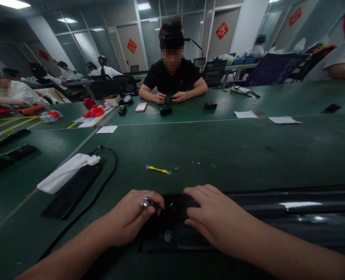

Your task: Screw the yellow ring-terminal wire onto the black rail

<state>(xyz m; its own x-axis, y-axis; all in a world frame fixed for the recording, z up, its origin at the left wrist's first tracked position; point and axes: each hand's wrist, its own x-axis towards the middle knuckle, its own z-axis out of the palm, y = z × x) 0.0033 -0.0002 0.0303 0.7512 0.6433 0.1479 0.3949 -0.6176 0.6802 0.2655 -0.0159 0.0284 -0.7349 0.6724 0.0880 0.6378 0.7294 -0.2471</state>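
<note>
A long glossy black part (277,208) lies along the front of the table, its left end between my hands. My left hand (133,216) is closed in a pinch over that end. A shiny silver piece (148,203) shows at its fingers; I cannot tell whether it is a tool or a ring. My right hand (210,214) rests on the black part with fingers apart, holding nothing visible. A round metal screw head (168,235) sits in the part below my hands. Beyond them lie a short yellow wire with ring terminals (157,169) and a small brass-coloured nut (176,168).
On the left are a white pouch (64,173), a black slab (73,190) and a black cable (102,184). Paper slips (245,114) lie farther back. Across the green table (233,151) a person in black (172,77) handles small dark parts.
</note>
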